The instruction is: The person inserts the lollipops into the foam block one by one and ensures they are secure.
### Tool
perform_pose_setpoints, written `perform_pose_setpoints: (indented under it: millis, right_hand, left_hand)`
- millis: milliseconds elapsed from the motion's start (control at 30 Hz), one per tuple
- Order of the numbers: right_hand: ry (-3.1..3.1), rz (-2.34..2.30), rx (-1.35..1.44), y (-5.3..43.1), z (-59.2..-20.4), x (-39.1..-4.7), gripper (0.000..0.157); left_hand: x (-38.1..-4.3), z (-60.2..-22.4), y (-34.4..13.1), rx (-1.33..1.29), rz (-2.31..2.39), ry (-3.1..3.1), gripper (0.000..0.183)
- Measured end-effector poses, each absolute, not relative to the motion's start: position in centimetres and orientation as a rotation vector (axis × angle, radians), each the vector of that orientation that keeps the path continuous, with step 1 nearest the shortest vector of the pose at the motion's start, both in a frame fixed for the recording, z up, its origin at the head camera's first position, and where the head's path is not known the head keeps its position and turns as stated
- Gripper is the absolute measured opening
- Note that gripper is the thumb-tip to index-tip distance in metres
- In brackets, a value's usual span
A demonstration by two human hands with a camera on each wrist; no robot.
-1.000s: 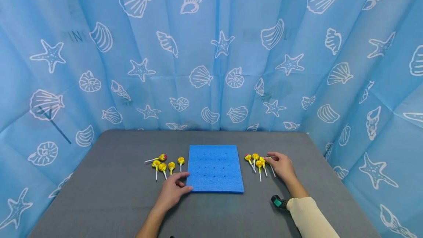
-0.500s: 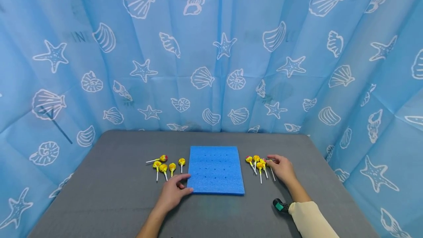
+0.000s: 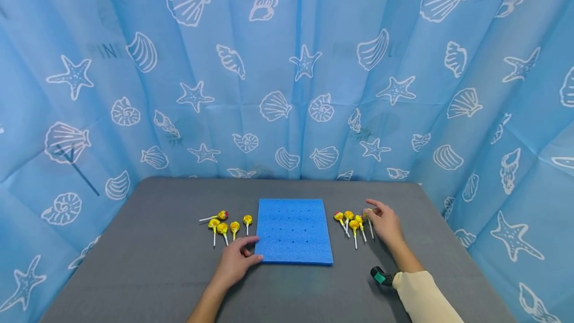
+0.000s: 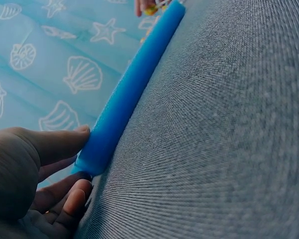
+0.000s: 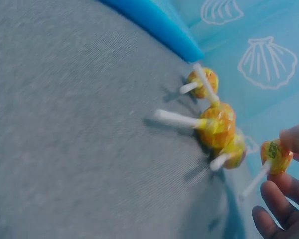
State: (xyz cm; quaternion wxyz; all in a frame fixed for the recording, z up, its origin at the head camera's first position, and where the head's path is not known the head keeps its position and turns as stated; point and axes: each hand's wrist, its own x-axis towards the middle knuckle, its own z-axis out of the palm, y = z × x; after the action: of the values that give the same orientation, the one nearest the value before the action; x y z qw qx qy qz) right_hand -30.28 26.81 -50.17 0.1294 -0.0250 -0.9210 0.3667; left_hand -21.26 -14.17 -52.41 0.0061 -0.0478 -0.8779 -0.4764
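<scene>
At the left edge of a blue foam board [image 3: 293,248], my left hand [image 3: 234,262] rests near the front corner, thumb and forefinger spread in a C against it. The left wrist view shows the thumb on the board [image 4: 124,102] and other fingers bent beside its corner. My right hand [image 3: 384,221] pinches a yellow-wrapped lollipop [image 5: 276,157] by its candy head, the white stick pointing down. This lollipop hangs just right of a cluster of several similar lollipops [image 3: 354,225] on the table. Rows of small dark holes mark the board's top.
Left of the board lie several more yellow lollipops [image 3: 222,228], one with its stick pointing left. A grey cloth covers the table [image 3: 148,263]. Behind it hangs a blue curtain [image 3: 278,158] with white shell prints. A black-and-green device [image 3: 380,276] sits by the right wrist.
My right hand has lifted slightly and moved away from the right cluster with the lollipop in its fingers. The left hand and the foam board have stayed in place.
</scene>
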Motion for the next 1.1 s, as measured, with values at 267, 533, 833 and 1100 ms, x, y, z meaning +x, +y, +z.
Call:
perform_pose_setpoints:
  millis: [267,533,833,1100]
  right_hand:
    - [-2.643,1.093,-0.036,26.2,-48.7,-31.3,0.039]
    - [-2.578,1.103,-0.032,25.0,-47.5,-32.1,0.036]
    - [-2.498,1.134,0.066,23.7,-47.1,-32.8,0.025]
    - [-2.438,1.218,0.09,22.0,-46.7,-33.3,0.023]
  left_hand:
    - [-21.2,-52.3,-14.3,-0.13,-1.514,-2.762,0.044]
    - [-21.2,-52.6,-14.2,-0.127,-1.48,-2.766,0.044]
    - [-21.2,-52.5,-14.1,-0.104,-1.497,-2.782,0.045]
    - [-21.2,-52.4,-13.9,-0.096,-1.505,-2.785,0.046]
